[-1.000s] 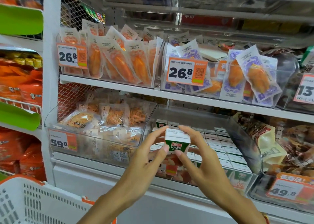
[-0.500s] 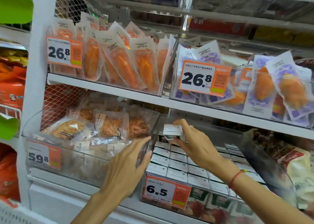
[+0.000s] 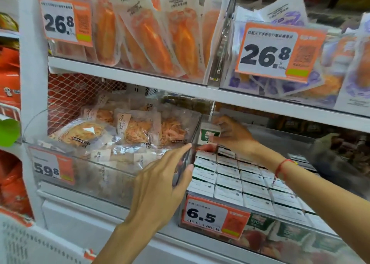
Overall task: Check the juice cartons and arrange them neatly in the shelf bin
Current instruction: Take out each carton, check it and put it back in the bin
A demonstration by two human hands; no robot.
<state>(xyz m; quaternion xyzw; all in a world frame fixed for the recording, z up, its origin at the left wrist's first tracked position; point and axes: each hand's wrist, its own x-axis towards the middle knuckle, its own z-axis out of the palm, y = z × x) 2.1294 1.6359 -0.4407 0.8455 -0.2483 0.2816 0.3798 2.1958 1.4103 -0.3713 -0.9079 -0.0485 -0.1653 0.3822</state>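
Observation:
A clear plastic shelf bin (image 3: 312, 241) on the lower shelf holds several rows of white-topped juice cartons (image 3: 250, 185) standing upright. At the bin's back left corner my right hand (image 3: 232, 134) grips one white and green juice carton (image 3: 208, 133), held just above the back row. My left hand (image 3: 160, 183) rests on the bin's left wall, fingers straight along its top edge, thumb on the inner side. An orange 6.5 price tag (image 3: 214, 216) hangs on the bin's front.
A neighbouring clear bin (image 3: 96, 175) with bagged snacks and a 59.8 tag stands to the left. The upper shelf (image 3: 140, 79) sits low over the bin's back. A white basket (image 3: 30, 245) is at the bottom left. A dark bag (image 3: 330, 155) lies right of the cartons.
My right hand has carried the carton deeper, down to the bin's back left corner. My left hand has moved up onto the bin's left wall. The view has moved closer.

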